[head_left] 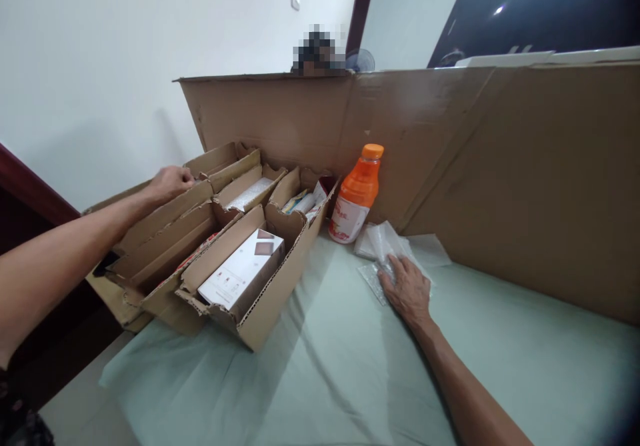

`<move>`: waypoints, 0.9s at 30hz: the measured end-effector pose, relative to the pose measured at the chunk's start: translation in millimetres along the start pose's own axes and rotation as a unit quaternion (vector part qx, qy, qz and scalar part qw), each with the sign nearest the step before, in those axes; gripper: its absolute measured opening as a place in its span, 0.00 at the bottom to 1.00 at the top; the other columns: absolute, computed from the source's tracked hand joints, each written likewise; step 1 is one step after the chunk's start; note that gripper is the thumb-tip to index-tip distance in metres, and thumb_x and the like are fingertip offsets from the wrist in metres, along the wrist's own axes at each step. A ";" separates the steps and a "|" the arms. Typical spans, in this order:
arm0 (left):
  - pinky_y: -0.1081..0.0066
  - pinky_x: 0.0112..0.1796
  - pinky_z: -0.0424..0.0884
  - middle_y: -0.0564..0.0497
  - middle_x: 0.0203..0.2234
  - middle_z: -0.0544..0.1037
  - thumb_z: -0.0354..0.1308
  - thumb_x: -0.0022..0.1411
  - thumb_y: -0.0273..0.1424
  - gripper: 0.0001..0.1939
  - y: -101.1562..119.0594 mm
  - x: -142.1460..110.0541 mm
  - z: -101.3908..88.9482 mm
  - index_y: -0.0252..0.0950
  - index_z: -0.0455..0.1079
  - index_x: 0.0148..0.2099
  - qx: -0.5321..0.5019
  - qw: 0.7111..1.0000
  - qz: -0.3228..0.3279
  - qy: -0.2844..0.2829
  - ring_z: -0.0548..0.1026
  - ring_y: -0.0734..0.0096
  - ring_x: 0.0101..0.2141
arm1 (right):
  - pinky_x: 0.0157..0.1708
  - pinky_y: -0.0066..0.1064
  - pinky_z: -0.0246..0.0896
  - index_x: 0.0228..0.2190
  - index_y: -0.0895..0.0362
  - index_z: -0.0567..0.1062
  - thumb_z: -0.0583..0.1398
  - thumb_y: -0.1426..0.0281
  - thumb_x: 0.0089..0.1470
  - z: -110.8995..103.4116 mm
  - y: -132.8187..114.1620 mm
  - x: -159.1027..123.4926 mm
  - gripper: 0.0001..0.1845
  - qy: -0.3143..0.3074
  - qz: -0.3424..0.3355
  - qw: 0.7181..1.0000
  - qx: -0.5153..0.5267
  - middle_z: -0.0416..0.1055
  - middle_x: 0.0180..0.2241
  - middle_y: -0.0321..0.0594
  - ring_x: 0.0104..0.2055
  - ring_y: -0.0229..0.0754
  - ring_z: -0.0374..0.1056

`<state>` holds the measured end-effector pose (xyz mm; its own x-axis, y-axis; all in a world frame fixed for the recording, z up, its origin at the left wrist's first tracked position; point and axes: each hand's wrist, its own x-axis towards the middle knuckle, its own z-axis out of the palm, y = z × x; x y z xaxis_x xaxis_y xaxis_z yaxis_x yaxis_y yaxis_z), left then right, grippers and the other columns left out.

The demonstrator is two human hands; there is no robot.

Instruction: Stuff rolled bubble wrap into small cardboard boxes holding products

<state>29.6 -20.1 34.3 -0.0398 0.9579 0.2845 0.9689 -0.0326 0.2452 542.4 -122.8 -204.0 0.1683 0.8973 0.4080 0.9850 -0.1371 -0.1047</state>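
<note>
My left hand [173, 182] reaches over the back left cardboard compartment [226, 159]. Its fingers are curled, and whatever they pinch, if anything, is hidden at the fingertips. On the bed-like green cloth, my right hand [407, 291] lies with its fingers spread on a pile of clear plastic bags [383, 241]. A piece of bubble wrap [371, 279] sticks out beside its thumb. Just behind these bags stands an upright bottle [357, 196] with orange contents, an orange cap and a white label.
Several cardboard compartments stand at the left. The front one [273, 313] holds a white printed box [240, 269]. Behind it are a bubble-wrapped item [249, 194] and small packets [305, 203]. A tall cardboard panel [500, 173] borders the back; a person's head [317, 53] shows above it.
</note>
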 end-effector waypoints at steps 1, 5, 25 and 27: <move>0.63 0.44 0.74 0.51 0.37 0.79 0.60 0.65 0.34 0.11 -4.4 0.0 -5.7 0.30 0.74 0.42 0.001 1.000 -0.018 0.024 0.75 0.64 0.40 | 0.49 0.48 0.60 0.56 0.58 0.70 0.53 0.61 0.62 0.6 1.1 -0.8 0.25 0.012 0.007 1.000 0.010 0.68 0.57 0.55 0.55 0.58 0.64; 0.72 0.45 0.70 0.52 0.40 0.80 0.52 0.66 0.33 0.14 -13.7 -12.9 -38.5 0.30 0.74 0.47 -0.017 0.982 -0.065 0.177 0.71 0.73 0.37 | 0.54 0.55 0.55 0.56 0.57 0.68 0.54 0.61 0.59 -3.8 -0.5 -1.8 0.26 0.095 0.064 0.991 0.074 0.65 0.59 0.57 0.58 0.62 0.61; 0.70 0.37 0.73 0.49 0.38 0.80 0.56 0.58 0.34 0.15 112.6 -52.3 -11.6 0.34 0.77 0.45 -0.281 0.939 0.191 0.053 0.76 0.67 0.36 | 0.39 0.43 0.69 0.44 0.57 0.75 0.60 0.60 0.56 -159.3 -60.5 50.5 0.18 0.036 -0.033 0.937 0.346 0.78 0.39 0.45 0.40 0.52 0.74; 0.72 0.32 0.72 0.50 0.33 0.81 0.53 0.55 0.32 0.18 90.5 -22.1 -1.6 0.34 0.77 0.46 -0.169 0.979 0.108 -0.022 0.75 0.68 0.31 | 0.44 0.50 0.67 0.48 0.60 0.74 0.62 0.59 0.54 -149.5 -23.1 71.9 0.23 0.017 0.029 0.969 0.244 0.77 0.45 0.53 0.46 0.60 0.73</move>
<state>117.8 -44.7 51.7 0.1754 0.9288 0.3264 0.8165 -0.3225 0.4789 537.4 -117.9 -36.7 0.2330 0.8787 0.4167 0.8393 0.0348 -0.5425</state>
